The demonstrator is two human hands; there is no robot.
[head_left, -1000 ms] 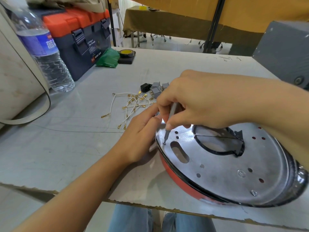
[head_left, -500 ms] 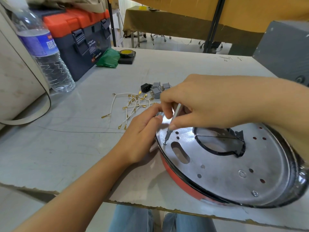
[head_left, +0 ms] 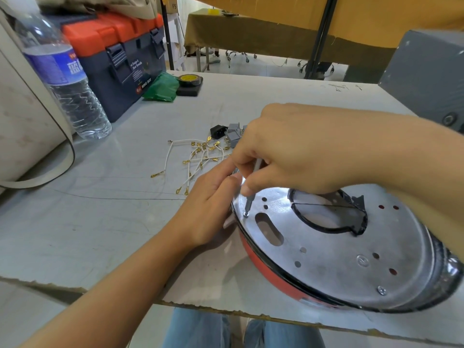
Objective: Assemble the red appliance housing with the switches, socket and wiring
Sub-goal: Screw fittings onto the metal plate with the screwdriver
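Observation:
The red appliance housing (head_left: pixel 276 272) lies upside down at the table's near right, its silver base plate (head_left: pixel 326 247) facing up. My right hand (head_left: pixel 296 151) grips a thin screwdriver (head_left: pixel 251 194) whose tip stands on a screw (head_left: pixel 246 214) at the plate's left rim. My left hand (head_left: pixel 211 204) rests against the housing's left edge, fingers straight beside the tool. White wires with gold terminals (head_left: pixel 195 156) lie behind it. Grey switches (head_left: pixel 233 133) and a black socket (head_left: pixel 216 131) sit just beyond, partly hidden by my right hand.
A water bottle (head_left: pixel 67 81) and an orange-and-blue toolbox (head_left: pixel 120 51) stand at the far left. A green bag (head_left: pixel 160 87) and a tape roll (head_left: pixel 190 80) lie behind the wires. A grey box (head_left: pixel 426 76) stands far right. The table's ragged near edge (head_left: pixel 100 288) runs below the housing.
My right hand has shifted slightly on the screwdriver while its tip stays on the same screw. My left hand and the housing have barely moved.

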